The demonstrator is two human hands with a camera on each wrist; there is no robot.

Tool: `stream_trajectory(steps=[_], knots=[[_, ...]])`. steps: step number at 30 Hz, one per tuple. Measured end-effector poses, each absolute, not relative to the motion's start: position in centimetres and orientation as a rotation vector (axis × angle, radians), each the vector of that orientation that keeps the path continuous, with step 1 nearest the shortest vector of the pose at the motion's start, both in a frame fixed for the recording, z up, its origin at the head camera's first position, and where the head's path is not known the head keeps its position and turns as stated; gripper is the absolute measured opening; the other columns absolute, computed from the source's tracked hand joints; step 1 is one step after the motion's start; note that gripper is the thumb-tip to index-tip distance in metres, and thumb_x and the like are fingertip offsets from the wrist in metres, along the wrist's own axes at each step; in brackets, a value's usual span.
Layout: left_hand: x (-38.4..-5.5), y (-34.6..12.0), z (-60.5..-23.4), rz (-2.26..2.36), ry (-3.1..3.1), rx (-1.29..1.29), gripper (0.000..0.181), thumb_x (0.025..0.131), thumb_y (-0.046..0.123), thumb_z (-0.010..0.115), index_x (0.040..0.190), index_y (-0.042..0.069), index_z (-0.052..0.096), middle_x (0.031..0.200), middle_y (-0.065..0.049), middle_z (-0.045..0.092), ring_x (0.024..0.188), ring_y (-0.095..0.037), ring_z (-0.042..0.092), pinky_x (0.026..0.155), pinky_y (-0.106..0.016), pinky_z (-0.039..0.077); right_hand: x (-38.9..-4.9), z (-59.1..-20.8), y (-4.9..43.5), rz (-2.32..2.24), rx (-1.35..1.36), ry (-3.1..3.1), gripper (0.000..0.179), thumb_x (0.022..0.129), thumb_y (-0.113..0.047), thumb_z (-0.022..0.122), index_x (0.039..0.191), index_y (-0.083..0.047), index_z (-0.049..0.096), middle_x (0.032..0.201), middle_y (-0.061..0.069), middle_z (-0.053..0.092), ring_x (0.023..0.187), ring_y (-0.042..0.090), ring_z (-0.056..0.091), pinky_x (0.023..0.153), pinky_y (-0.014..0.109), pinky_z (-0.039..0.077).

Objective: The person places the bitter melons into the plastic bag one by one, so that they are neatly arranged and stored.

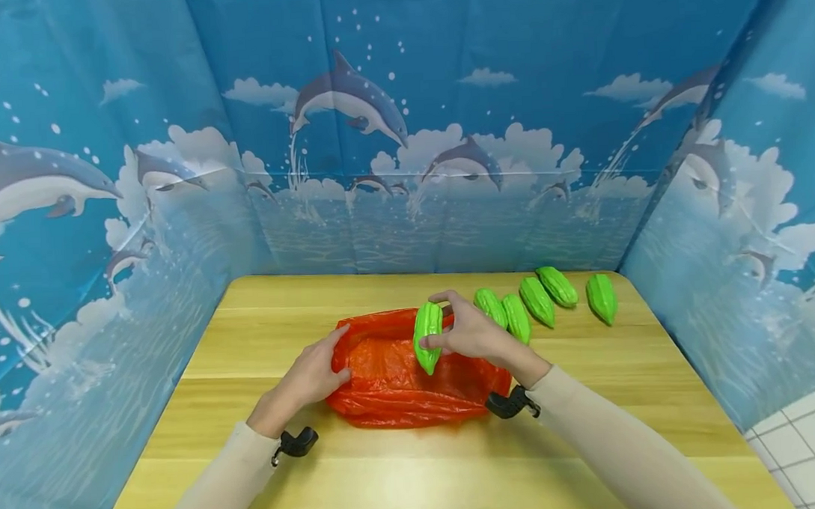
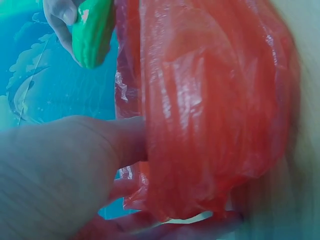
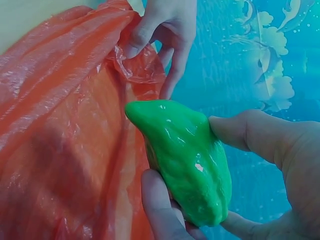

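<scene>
A red plastic bag lies on the table with its mouth spread wide and facing up. My left hand grips the bag's left rim, its thumb hooked inside the edge. In the left wrist view that thumb is partly hidden behind the red film. Between the thumb and fingers of my right hand is a glossy green bitter melon, ribbed lengthwise, with a pointed end. It is held over the bag's opening, pointed end downward in the head view. Inside the bag, an orange-red inner surface shows.
Several more green bitter melons lie on the wooden table right of the bag, one apart from the others at the far right. Blue dolphin-print curtains enclose the table's back and sides. White tiles show at the lower right.
</scene>
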State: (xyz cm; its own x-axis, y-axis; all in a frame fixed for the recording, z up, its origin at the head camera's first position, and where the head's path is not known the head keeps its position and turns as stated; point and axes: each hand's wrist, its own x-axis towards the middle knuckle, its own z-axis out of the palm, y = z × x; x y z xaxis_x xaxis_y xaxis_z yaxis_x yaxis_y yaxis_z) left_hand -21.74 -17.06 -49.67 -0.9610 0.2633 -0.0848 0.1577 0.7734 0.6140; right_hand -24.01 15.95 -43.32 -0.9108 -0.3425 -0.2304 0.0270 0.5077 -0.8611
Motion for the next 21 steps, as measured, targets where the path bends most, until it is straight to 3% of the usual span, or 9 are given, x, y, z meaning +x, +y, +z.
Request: stream_trajectory(steps=[9, 13, 18, 21], knots=[[-21.5, -16.9, -49.1, 0.948, 2.759, 0.364, 0.087, 0.105, 0.002, 0.080, 0.182, 0.007, 0.039, 0.180, -0.026, 0.052, 0.160, -0.050, 0.058, 0.127, -0.065, 0.057, -24.6, -43.8, 14.8, -1.349, -0.301, 2.319, 0.093, 0.102, -0.026, 0.092, 0.177, -0.012, 0.038, 0.175, 0.027, 0.045, 0.106, 0.048, 0.081, 0.108, 0.063, 0.066], [-21.4, -16.9, -49.0, 0.936, 2.763, 0.353, 0.086, 0.104, -0.002, 0.079, 0.180, 0.006, 0.041, 0.178, -0.027, 0.054, 0.160, -0.050, 0.058, 0.126, -0.065, 0.058, -24.7, -44.3, 13.7, -1.272, -0.352, 2.341, 0.093, 0.101, -0.029, 0.093, 0.175, -0.010, 0.041, 0.175, 0.026, 0.046, 0.104, 0.043, 0.080, 0.100, 0.053, 0.067], [-21.4, -16.7, -48.8, 0.929, 2.768, 0.348, 0.086, 0.103, -0.003, 0.079, 0.180, 0.006, 0.042, 0.177, -0.027, 0.054, 0.160, -0.050, 0.058, 0.127, -0.065, 0.057, -24.8, -44.8, 12.3, -1.207, -0.384, 2.382, 0.092, 0.098, -0.032, 0.095, 0.172, -0.012, 0.045, 0.158, 0.021, 0.061, 0.096, 0.028, 0.074, 0.092, 0.044, 0.063], [-21.5, -16.5, -48.7, 0.930, 2.765, 0.343, 0.085, 0.103, -0.003, 0.079, 0.180, 0.005, 0.042, 0.177, -0.027, 0.054, 0.160, -0.050, 0.058, 0.127, -0.065, 0.057, -24.9, -44.8, 11.6, -1.188, -0.395, 2.374, 0.092, 0.098, -0.033, 0.095, 0.172, -0.012, 0.045, 0.146, 0.019, 0.067, 0.096, 0.029, 0.075, 0.094, 0.044, 0.061]])
